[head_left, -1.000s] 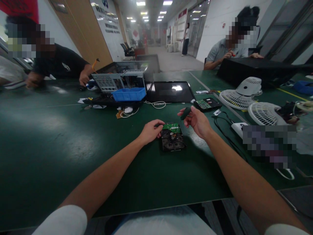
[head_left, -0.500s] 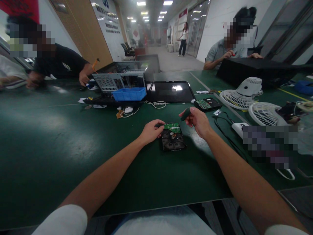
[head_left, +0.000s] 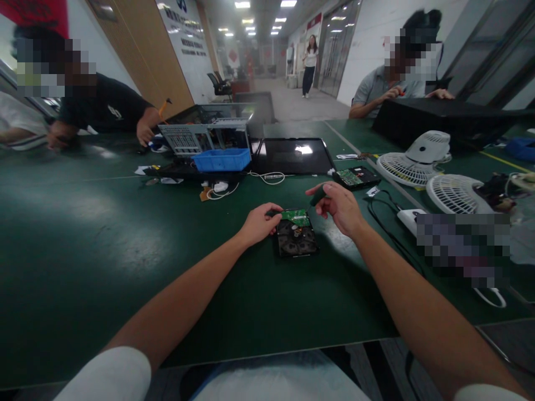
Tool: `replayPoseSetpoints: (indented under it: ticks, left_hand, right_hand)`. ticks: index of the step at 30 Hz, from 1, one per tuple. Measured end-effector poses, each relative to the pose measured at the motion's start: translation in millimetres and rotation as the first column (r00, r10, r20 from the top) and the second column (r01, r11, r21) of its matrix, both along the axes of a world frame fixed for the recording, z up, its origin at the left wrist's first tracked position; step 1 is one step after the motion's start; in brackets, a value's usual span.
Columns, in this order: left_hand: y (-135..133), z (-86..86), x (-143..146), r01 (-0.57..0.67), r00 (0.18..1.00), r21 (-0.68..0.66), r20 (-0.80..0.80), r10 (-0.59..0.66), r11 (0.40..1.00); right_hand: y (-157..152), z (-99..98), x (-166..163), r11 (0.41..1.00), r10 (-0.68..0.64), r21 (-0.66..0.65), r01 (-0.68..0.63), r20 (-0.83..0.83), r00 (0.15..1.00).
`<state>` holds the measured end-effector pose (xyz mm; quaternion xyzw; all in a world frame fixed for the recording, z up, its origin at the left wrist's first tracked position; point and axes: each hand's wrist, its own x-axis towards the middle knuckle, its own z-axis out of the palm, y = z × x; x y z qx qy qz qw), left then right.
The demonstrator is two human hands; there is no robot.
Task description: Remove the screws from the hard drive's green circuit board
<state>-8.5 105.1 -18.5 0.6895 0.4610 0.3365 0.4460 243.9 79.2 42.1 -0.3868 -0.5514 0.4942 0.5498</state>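
Observation:
A hard drive (head_left: pixel 296 238) lies circuit side up on the green table (head_left: pixel 125 245), with a small green circuit board (head_left: pixel 295 216) at its far end. My left hand (head_left: pixel 259 223) rests against the drive's far left corner, fingers curled on its edge. My right hand (head_left: pixel 337 207) hovers just right of and above the drive, closed around the dark handle of a screwdriver (head_left: pixel 318 195) that points down toward the board.
A second hard drive (head_left: pixel 355 177) lies farther right. A blue bin (head_left: pixel 221 160), an open computer case (head_left: pixel 200 136) and a black panel (head_left: pixel 291 156) stand behind. Two white fans (head_left: pixel 412 160) and a power strip (head_left: pixel 408 218) are at the right. Other people sit around the table.
My right hand with the screwdriver has dipped slightly lower toward the drive. My left hand stays on the drive. A person in the far corridor walks closer.

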Motion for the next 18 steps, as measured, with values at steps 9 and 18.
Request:
replayPoseSetpoints:
  ticks: [9,18]
  left_hand:
    - [0.8,-1.9,0.7,0.003,1.000,0.006,0.018,-0.003,1.000]
    - [-2.1,1.7,1.9,-0.029,1.000,-0.014,0.012,0.029,0.999]
  right_hand:
    - [3.4,-2.5,-1.1,0.998,-0.003,-0.068,-0.002,-0.075,0.997]
    - [1.3,-1.1,-0.4,0.999,-0.041,-0.032,0.041,-0.004,0.999]
